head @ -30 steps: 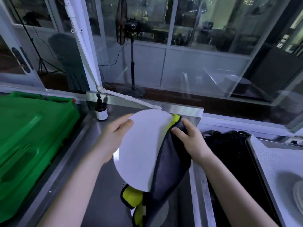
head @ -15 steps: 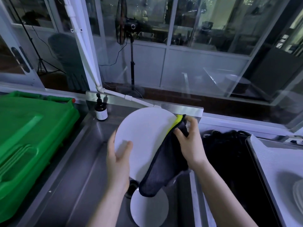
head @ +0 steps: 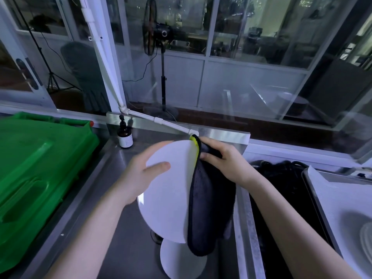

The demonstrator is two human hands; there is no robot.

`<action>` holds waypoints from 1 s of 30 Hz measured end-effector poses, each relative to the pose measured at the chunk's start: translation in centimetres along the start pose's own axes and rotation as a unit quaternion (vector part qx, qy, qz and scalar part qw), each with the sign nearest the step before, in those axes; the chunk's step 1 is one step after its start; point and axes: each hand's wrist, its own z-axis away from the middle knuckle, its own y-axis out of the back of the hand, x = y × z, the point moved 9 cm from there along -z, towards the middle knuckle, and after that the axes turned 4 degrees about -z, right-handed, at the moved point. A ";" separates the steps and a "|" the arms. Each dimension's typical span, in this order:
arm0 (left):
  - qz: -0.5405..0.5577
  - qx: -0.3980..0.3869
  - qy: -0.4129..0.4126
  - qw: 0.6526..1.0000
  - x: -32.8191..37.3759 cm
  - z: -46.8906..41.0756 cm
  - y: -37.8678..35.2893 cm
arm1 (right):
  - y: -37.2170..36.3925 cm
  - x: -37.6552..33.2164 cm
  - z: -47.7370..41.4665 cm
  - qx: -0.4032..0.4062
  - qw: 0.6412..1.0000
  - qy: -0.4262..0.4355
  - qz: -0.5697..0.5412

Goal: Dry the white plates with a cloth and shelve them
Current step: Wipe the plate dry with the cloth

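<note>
I hold a round white plate (head: 167,200) upright over the steel sink (head: 120,238). My left hand (head: 141,176) grips its left rim, thumb on the face. My right hand (head: 225,164) presses a dark cloth with a yellow edge (head: 209,208) against the plate's right side; the cloth hangs down past the plate's lower rim. A second white plate (head: 181,260) lies in the sink below, partly hidden by the held one.
A green plastic bin (head: 34,178) fills the left. A small brown pump bottle (head: 125,135) stands at the sink's back edge. Right of the sink is a dark basin (head: 281,198), then a white tray (head: 346,200) with pale dishes at the far right.
My left hand shifted from the plate's lower edge up to its left rim. The plate turned and dropped a little, and the cloth now hangs straighter along its right side.
</note>
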 end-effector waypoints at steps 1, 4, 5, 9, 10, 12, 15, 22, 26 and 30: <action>0.020 0.011 -0.001 1.000 -0.1 0.3 0.0 | 0.2 0.0 0.1 0.012 1.000 0.001 -0.012; 0.101 0.101 0.028 0.989 -1.5 1.6 0.3 | 0.7 1.3 1.8 0.098 0.991 -0.023 -0.086; 0.137 0.148 0.054 0.978 -2.3 2.2 0.4 | 0.6 2.1 2.8 0.143 0.983 -0.040 -0.107; 0.246 0.257 0.148 0.923 -5.0 3.5 -0.1 | -2.1 5.4 6.3 0.237 0.948 -0.119 -0.176; 0.243 0.248 0.155 0.925 -5.1 3.4 -0.3 | -2.3 5.6 6.5 0.238 0.947 -0.120 -0.179; 0.205 0.214 0.149 0.943 -4.8 2.9 -0.1 | -1.5 5.2 5.9 0.235 0.953 -0.104 -0.161; 0.134 0.149 0.108 0.974 -3.2 1.6 1.0 | 0.0 3.7 3.7 0.180 0.972 -0.071 -0.131; -0.047 -0.026 0.022 0.998 0.4 -1.0 1.8 | -0.9 0.5 -0.1 0.006 0.998 -0.001 -0.062; 0.060 0.145 0.065 0.986 -1.1 0.3 3.8 | -0.5 1.3 0.4 0.061 0.993 -0.008 -0.099; 0.192 0.305 0.090 0.928 -4.0 3.8 1.3 | -0.2 5.4 3.8 0.278 0.932 -0.106 -0.205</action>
